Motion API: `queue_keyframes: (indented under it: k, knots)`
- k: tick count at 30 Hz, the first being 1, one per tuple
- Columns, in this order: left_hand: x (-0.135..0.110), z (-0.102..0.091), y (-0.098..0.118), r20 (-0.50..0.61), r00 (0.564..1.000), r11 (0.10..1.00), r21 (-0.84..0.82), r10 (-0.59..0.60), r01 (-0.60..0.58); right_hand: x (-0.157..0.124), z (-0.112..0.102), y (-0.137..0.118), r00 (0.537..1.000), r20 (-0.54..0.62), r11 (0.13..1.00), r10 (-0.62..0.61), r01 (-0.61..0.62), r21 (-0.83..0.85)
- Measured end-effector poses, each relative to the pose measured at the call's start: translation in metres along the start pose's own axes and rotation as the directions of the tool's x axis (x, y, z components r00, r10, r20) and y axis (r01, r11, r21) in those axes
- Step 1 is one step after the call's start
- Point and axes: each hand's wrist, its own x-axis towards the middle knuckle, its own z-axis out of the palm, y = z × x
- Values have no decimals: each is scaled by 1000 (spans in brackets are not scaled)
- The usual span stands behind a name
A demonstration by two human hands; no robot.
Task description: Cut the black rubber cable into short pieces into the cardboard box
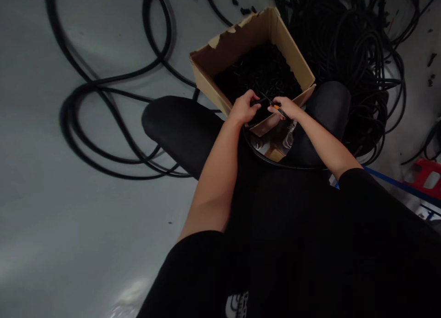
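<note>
Over the near edge of a cardboard box (292,51), my left hand (245,107) is closed around a black cable (257,102). Facing it, my right hand (286,108) grips a slim tool with an orange-and-black handle (279,110). The tool's thin dark end points left toward the cable; whether they touch I cannot tell. Inside the open box lies a heap of short black pieces (258,70). The box stands on the floor between my bent legs, with its near wall by my wrists.
Thick black cable (117,116) lies in wide loops on the grey floor at left. A large tangled pile of black cable (358,42) is at the upper right. Loose black bits (245,11) are scattered behind the box. A red plastic object (427,178) sits at the right edge.
</note>
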Motion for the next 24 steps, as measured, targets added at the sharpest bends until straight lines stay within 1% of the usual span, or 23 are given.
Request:
queue_keyframes:
  k: [4, 7, 10, 13, 15, 18, 21, 24]
  knots:
    - [1, 2, -4, -62, 997, 998, -4, -55, 55, -1, -1, -3, 1000, -2, 1000, -3, 3, 4]
    - [4, 1, -5, -102, 991, 997, -23, -81, 79, 1, 3, -3, 999, 13, 998, 42, -43, 35]
    - [7, 0, -5, -112, 987, 993, -20, -118, 116, 5, 7, -1, 996, 51, 992, 79, -84, 91]
    - [9, 1, -9, -110, 985, 991, -4, -137, 137, 7, 10, 1, 995, 91, 989, 34, -46, 138]
    - [10, 3, -13, -111, 988, 994, -38, -106, 103, 8, 11, 2, 995, 104, 989, 3, -18, 146]
    - [11, 8, -20, -80, 994, 989, -132, -76, 65, 9, 11, 5, 994, 110, 989, -25, 9, 147]
    - [13, 13, -25, -27, 995, 977, -192, -94, 88, 10, 11, 8, 991, 119, 989, -56, 38, 146]
    - [14, 15, -26, 13, 994, 973, -203, -109, 109, 12, 13, 10, 991, 117, 988, -63, 45, 150]
